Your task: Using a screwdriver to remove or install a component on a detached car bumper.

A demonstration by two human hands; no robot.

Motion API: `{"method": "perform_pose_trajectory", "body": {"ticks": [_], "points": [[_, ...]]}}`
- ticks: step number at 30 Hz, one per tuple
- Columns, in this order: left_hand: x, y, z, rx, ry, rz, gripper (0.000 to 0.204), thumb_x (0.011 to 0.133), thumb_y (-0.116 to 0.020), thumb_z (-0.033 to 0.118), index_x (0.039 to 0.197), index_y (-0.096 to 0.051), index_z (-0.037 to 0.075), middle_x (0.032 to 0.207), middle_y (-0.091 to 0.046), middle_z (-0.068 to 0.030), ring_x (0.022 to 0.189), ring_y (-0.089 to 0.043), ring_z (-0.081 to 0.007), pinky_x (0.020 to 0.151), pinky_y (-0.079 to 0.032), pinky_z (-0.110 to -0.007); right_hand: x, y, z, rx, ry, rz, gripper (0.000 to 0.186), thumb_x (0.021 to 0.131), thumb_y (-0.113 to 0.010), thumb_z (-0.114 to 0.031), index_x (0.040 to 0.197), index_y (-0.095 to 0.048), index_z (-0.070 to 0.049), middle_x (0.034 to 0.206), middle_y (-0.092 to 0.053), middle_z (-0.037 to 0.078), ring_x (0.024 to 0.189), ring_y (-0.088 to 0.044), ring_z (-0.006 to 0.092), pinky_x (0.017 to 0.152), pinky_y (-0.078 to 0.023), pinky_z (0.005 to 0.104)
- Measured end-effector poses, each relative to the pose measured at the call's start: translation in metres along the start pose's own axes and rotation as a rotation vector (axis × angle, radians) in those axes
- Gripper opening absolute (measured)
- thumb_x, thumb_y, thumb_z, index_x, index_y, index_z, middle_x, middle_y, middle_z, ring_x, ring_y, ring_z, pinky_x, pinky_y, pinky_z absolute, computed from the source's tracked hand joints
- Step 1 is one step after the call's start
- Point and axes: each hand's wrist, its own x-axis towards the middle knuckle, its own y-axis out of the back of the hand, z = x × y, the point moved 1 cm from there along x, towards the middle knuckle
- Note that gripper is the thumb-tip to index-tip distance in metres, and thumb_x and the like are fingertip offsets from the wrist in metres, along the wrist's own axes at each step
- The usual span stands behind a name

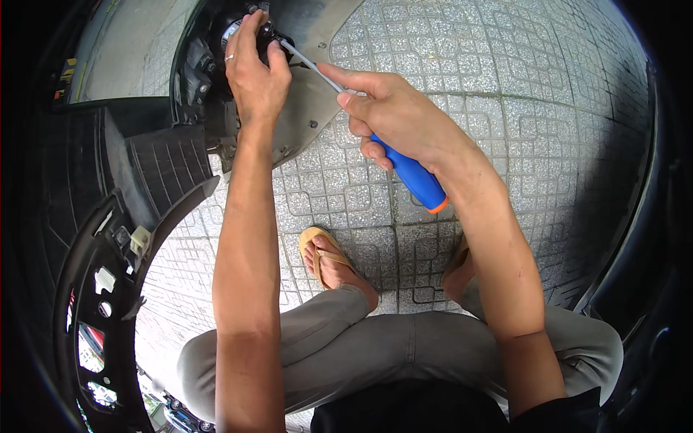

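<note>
My right hand (393, 112) is wrapped round a screwdriver with a blue handle (413, 173) that ends in an orange cap. Its long metal shaft (310, 63) runs up and left to a dark round part (268, 30) at the edge of a car's body. The tip itself is lost among the dark parts there. My left hand (256, 76), with a ring on one finger, rests against the same dark part, thumb near the shaft and fingers curving over it. Whether those fingers grip it is hidden.
A grey panel (307, 119) with small fasteners lies beside the dark part. At left are black ribbed trim (170, 159) and a curved black frame with cutouts (108, 346). Dark bodywork (635, 317) borders the right. Below are paving tiles (462, 58) and my sandalled foot (332, 263).
</note>
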Motion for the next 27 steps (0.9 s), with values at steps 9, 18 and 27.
{"method": "perform_pose_trajectory", "body": {"ticks": [9, 18, 27], "points": [[-0.056, -0.044, 0.088, -0.636, 0.905, 0.382, 0.059, 0.095, -0.067, 0.022, 0.141, -0.045, -0.007, 0.149, -0.042, -0.0277, 0.136, -0.046, -0.0378, 0.107, -0.042, -0.05, 0.01, 0.028, -0.066, -0.899, 0.055, 0.01, 0.046, 0.106, -0.047, -0.012, 0.151, -0.052, -0.017, 0.055, -0.053, 0.004, 0.041, -0.049, 0.0109, 0.04, -0.045, 0.0301], [-0.024, -0.052, 0.048, -1.808, 1.164, 0.431, 0.104, 0.089, -0.078, 0.028, 0.15, -0.007, -0.018, 0.158, -0.024, -0.0328, 0.148, -0.031, -0.046, 0.124, -0.029, -0.057, 0.005, 0.015, -0.122, -1.186, -0.066, -0.193, 0.045, 0.104, -0.043, -0.018, 0.147, -0.055, -0.013, 0.085, -0.073, 0.021, 0.069, -0.071, 0.0292, 0.07, -0.059, 0.0421], [-0.012, -0.077, 0.028, -1.908, 1.139, 0.774, 0.051, 0.09, -0.072, 0.009, 0.127, -0.043, -0.011, 0.121, -0.065, -0.0199, 0.11, -0.067, -0.0287, 0.096, -0.061, -0.036, 0.018, 0.016, -0.083, -1.367, 0.197, 0.062, 0.043, 0.107, -0.047, -0.013, 0.148, -0.055, -0.02, 0.058, -0.063, 0.009, 0.042, -0.057, 0.0131, 0.038, -0.049, 0.0305]]}}
